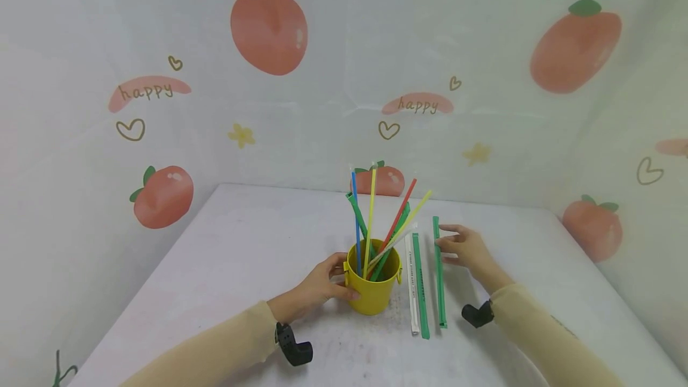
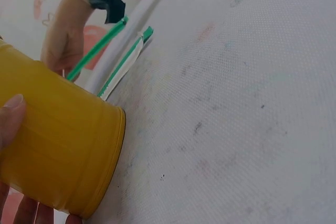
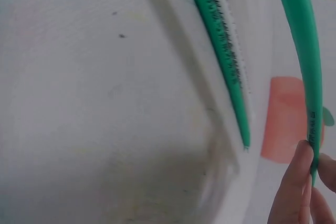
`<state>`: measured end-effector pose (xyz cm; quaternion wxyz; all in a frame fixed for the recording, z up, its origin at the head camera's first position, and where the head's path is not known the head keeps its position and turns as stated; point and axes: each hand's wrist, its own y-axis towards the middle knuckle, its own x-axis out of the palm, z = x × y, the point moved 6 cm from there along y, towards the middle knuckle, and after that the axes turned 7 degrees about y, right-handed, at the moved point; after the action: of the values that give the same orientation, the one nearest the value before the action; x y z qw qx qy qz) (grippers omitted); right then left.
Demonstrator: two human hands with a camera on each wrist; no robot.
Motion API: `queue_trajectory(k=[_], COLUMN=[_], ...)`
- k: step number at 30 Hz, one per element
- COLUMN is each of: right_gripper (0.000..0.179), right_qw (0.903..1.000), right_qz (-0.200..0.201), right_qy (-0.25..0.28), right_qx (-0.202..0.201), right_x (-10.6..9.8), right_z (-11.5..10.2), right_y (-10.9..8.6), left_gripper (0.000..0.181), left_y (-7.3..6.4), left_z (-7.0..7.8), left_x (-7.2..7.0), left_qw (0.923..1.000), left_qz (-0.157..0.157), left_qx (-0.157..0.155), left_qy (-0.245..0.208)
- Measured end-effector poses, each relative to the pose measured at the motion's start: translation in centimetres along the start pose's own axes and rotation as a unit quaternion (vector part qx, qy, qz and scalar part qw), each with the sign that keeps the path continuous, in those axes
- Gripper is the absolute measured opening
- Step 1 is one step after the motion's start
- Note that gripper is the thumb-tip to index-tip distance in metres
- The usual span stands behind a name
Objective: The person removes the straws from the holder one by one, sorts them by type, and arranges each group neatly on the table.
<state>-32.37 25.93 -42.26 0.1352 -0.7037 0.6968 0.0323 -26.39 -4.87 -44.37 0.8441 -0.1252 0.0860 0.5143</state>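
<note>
A small yellow bucket (image 1: 368, 297) with side handles stands upright on the table, holding several straws: a blue one (image 1: 356, 214), a red one (image 1: 399, 214), yellow ones, and green and white paper-wrapped ones. My left hand (image 1: 317, 284) grips the bucket's left side, thumb in front; the left wrist view shows thumb and fingers about the yellow wall (image 2: 63, 140). To the right, my right hand (image 1: 469, 251) pinches a green-wrapped straw (image 3: 307, 51) near its far end. In the right wrist view that straw is raised off the table, thumb and fingertips (image 3: 300, 156) against it.
Between bucket and right hand, a white-wrapped straw (image 1: 411, 291) and another green-wrapped straw (image 1: 421, 291) lie side by side on the white table (image 1: 279, 226). Behind the table hangs a white curtain (image 1: 333, 112) printed with red fruit.
</note>
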Motion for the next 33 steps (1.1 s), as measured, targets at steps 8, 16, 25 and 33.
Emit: queue_trajectory(k=[8, 16, 25, 33], right_gripper=[0.053, 0.051, 0.052, 0.049], right_qw=[0.9988, 0.9976, 0.9958, 0.994], right_qz=[0.008, 0.007, 0.006, 0.012], right_qy=[-0.017, -0.028, -0.05, -0.063], right_qx=[0.044, 0.062, 0.077, 0.088], right_x=[0.7, 1.3, 2.0, 2.1], right_z=[1.2, 1.8, 2.8, 3.3], right_y=[0.4, 0.5, 1.1, 1.8], left_gripper=[0.07, 0.07, 0.07, 0.071], left_y=[-0.1, 0.2, 0.1, 0.1], left_z=[0.1, -0.2, -0.3, -0.2], left_x=[0.1, 0.1, 0.0, 0.0], left_qw=[1.0, 1.0, 1.0, 1.0], left_qz=[0.002, 0.0, -0.002, 0.0], left_qx=[-0.008, -0.005, -0.005, -0.007], left_qy=[-0.003, -0.003, -0.006, -0.006])
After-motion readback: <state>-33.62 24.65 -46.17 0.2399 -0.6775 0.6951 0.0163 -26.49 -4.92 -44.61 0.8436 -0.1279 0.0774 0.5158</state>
